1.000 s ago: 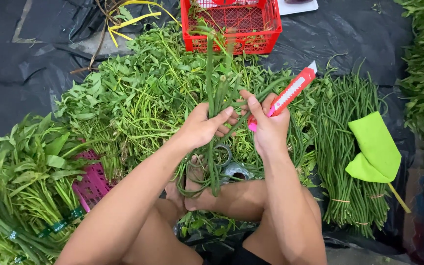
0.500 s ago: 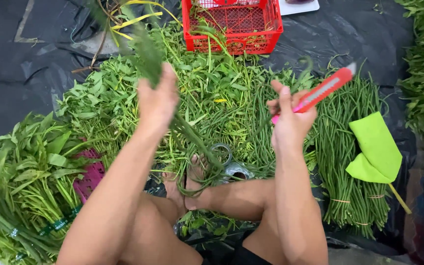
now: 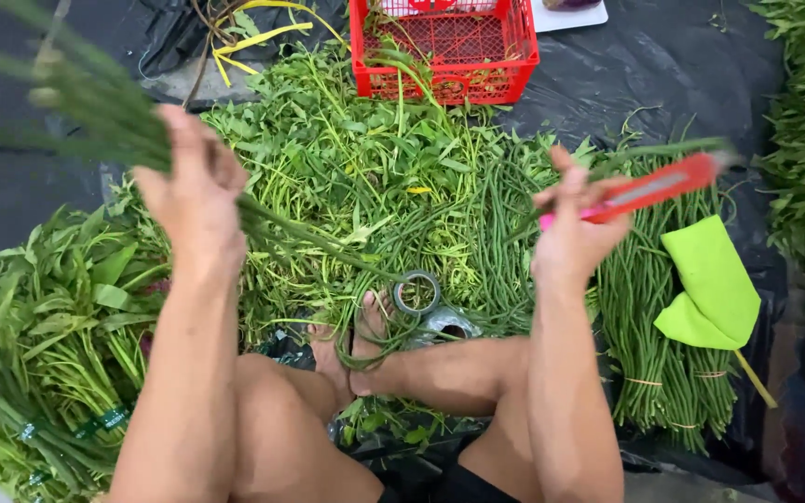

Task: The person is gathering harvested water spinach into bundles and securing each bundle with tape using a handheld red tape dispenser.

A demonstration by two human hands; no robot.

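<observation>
Your left hand point(image 3: 193, 200) is closed around a bundle of stems point(image 3: 95, 112), lifted to the far left over the greens point(image 3: 347, 168). Your right hand point(image 3: 570, 233) grips a red cutter point(image 3: 649, 186) firmly, raised above the long beans point(image 3: 663, 363) on the right.

Lighting is even, soft daylight; shadows are faint. No glare except dull sheen on the black sheeting point(image 3: 67, 140). Motion blur smears the left hand point(image 3: 193, 186), its stalks point(image 3: 67, 102) and the red cutter point(image 3: 654, 186). Centre greens are sharp.
</observation>
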